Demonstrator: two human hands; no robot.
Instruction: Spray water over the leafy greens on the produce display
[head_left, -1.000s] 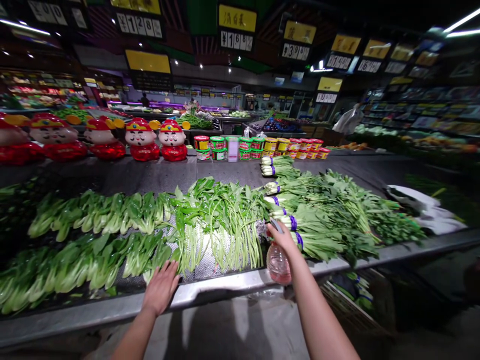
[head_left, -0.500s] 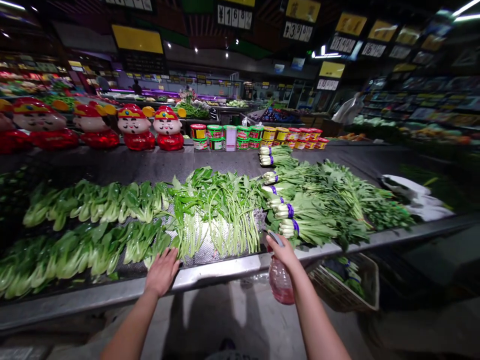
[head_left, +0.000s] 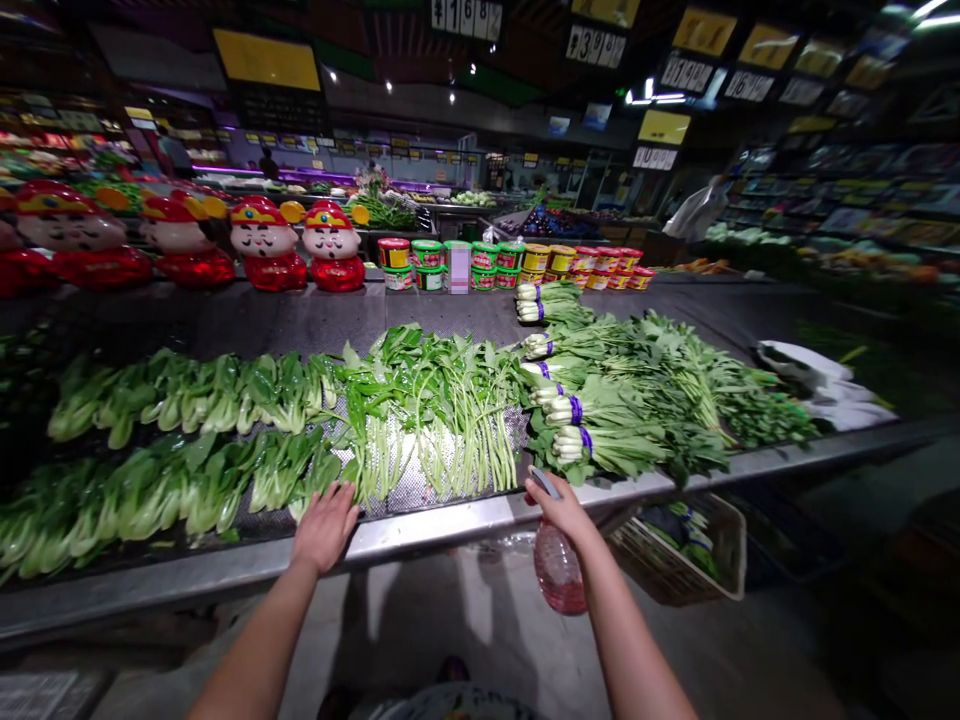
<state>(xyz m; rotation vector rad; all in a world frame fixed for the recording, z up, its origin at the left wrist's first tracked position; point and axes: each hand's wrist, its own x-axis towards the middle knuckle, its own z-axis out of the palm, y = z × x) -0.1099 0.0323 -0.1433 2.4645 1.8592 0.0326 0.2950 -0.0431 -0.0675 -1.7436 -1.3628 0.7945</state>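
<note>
My left hand (head_left: 327, 525) lies flat on the metal front rail (head_left: 442, 525) of the display stand, fingers stretched out beside the bok choy (head_left: 281, 470). In my right hand (head_left: 559, 505) is a spray bottle (head_left: 558, 572) with pink liquid, gripped round its neck below the grey head. The bottle hangs just in front of the rail. Between the hands, long-stemmed leafy greens (head_left: 442, 415) lie on the perforated tray. Right of them are bunches of greens with white stems (head_left: 574, 442), bound with purple bands.
Red figurines (head_left: 335, 250) and stacked small tubs (head_left: 426, 262) line the back ledge. A plastic crate (head_left: 720, 560) holding greens stands under the rail at right. White bags (head_left: 836, 385) lie at the stand's right end. Price signs (head_left: 660, 140) hang overhead.
The view has shifted slightly. Both hands stay in nearly the same places, the left on the rail and the right round the spray bottle, which hangs a little differently.
</note>
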